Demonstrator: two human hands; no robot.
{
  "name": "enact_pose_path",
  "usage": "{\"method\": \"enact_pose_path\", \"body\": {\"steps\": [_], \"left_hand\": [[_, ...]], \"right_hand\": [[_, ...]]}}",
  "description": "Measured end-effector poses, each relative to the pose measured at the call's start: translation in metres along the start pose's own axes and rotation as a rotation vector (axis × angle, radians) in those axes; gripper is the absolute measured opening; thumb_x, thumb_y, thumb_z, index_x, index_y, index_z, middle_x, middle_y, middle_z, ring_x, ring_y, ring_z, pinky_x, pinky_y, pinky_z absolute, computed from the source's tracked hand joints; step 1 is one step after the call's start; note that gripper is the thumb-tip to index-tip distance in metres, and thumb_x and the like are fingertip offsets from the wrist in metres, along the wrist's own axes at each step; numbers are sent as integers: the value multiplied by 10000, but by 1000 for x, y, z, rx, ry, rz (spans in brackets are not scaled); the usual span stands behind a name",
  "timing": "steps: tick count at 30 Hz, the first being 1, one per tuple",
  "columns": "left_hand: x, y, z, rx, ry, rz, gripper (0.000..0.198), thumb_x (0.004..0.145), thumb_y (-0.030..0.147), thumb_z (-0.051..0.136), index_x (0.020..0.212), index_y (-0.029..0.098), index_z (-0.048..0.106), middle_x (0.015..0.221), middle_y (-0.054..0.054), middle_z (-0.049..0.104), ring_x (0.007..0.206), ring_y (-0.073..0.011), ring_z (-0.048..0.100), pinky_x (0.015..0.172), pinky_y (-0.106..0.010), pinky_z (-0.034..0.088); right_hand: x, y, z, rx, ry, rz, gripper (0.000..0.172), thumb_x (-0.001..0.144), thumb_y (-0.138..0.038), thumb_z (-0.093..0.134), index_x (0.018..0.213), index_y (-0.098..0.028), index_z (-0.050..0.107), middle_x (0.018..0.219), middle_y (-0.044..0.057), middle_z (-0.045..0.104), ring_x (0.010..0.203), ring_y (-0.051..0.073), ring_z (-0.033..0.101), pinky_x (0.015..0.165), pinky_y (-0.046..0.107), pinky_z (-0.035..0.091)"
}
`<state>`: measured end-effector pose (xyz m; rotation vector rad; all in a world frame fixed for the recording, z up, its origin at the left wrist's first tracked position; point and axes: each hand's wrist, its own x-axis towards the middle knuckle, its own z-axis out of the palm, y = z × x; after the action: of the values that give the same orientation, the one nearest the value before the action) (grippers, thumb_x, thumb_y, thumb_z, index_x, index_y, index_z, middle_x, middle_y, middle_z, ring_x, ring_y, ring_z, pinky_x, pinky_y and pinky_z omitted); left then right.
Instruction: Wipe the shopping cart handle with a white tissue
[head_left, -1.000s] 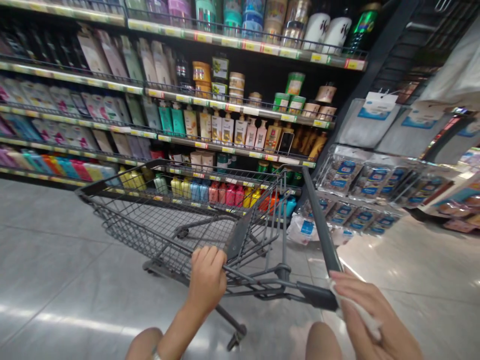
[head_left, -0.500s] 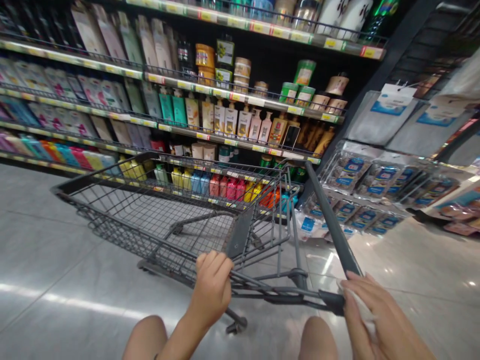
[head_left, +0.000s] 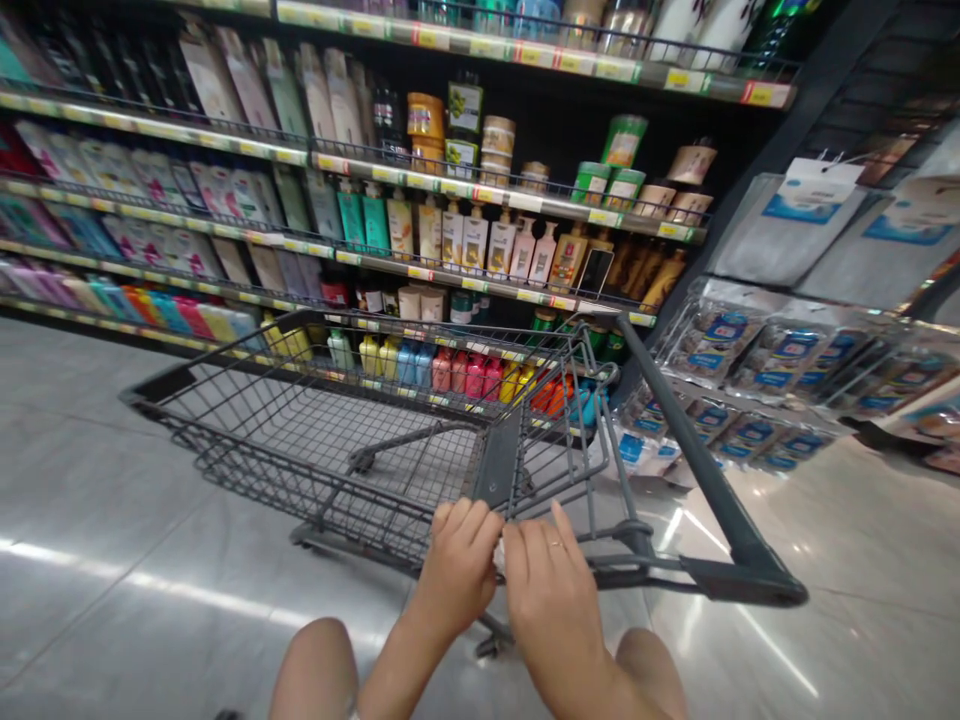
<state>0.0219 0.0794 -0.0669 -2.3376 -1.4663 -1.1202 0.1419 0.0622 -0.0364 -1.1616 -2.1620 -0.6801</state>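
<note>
A dark grey wire shopping cart stands sideways in front of me, with only its bare mesh showing inside. My left hand is wrapped over the cart's near top rim. Right beside it, my right hand is closed over the same rim, fingers bent across the bar. A small bit of a white tissue peeks out between the two hands, at the right hand's edge; most of it is hidden under that hand. The cart's push handle runs off to the right, untouched.
Behind the cart, shelves hold rows of bottles, tubs and jars. Clear hanging packs fill a rack at the right. My knees show below the cart, over a shiny grey tiled floor.
My right hand has moved left from the handle's corner along the rim, up against my left hand, taking the white tissue with it. My left hand keeps its hold on the rim.
</note>
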Motion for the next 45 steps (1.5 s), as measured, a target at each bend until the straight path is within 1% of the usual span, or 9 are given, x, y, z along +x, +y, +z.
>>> {"method": "enact_pose_path", "body": {"steps": [6,12,18,22,25,30,35,39,45], "left_hand": [[2,1,-4,-12,-62,-3,251,690,47,412,861,185,534,759,-41,521,757,-212,414,726,-343,306],[5,1,-11,-128,-119,38,280,768,121,425,1023,157,535,873,-61,565,824,-219,449,769,-364,316],[7,5,-6,-121,-86,20,207,902,329,483,1013,177,569,855,-36,599,809,-197,471,753,-340,310],[10,7,-1,-95,-32,-8,191,921,333,480,918,189,604,766,-15,601,759,-175,478,721,-319,311],[12,7,2,-75,1,3,223,927,347,468,878,183,612,739,-11,599,733,-169,473,701,-312,309],[15,10,6,-60,30,8,281,936,374,433,827,176,601,709,-7,583,714,-166,466,692,-305,299],[16,14,8,-69,30,-21,274,926,375,452,806,180,602,688,-1,575,705,-164,463,690,-304,289],[17,16,9,-75,23,-35,253,921,366,471,811,184,608,693,1,590,701,-162,464,702,-306,284],[19,16,11,-54,5,-44,243,921,359,480,814,189,617,699,-1,592,704,-161,469,710,-315,295]], "right_hand": [[-7,68,-44,-25,71,-139,273,891,-89,375,1034,-101,607,942,115,652,969,230,582,1020,496,399],[-34,132,-72,51,195,97,199,843,-100,491,1015,-118,589,912,101,638,906,207,599,973,475,448],[-40,112,-64,21,283,322,259,870,-177,477,1092,-83,572,1016,162,611,1020,271,572,1005,552,380],[-43,100,-61,-27,72,153,477,854,-170,417,1312,-41,440,1190,208,545,1207,337,468,1065,624,238],[-57,118,-64,-35,24,11,586,830,-57,374,1415,-84,337,1271,186,518,1293,303,411,1096,563,242],[-76,151,-69,14,195,173,572,872,-71,460,1428,-145,347,1351,160,497,1279,275,454,1063,468,367],[-69,130,-54,-41,457,404,575,811,12,559,1351,-166,475,1330,131,547,1219,309,523,1029,519,417],[-68,108,-35,21,533,304,602,783,48,554,1334,-186,496,1357,97,528,1234,340,504,1017,573,425],[-95,105,-17,184,296,60,623,807,57,373,1394,-148,405,1385,135,490,1283,322,451,973,536,480]]}}
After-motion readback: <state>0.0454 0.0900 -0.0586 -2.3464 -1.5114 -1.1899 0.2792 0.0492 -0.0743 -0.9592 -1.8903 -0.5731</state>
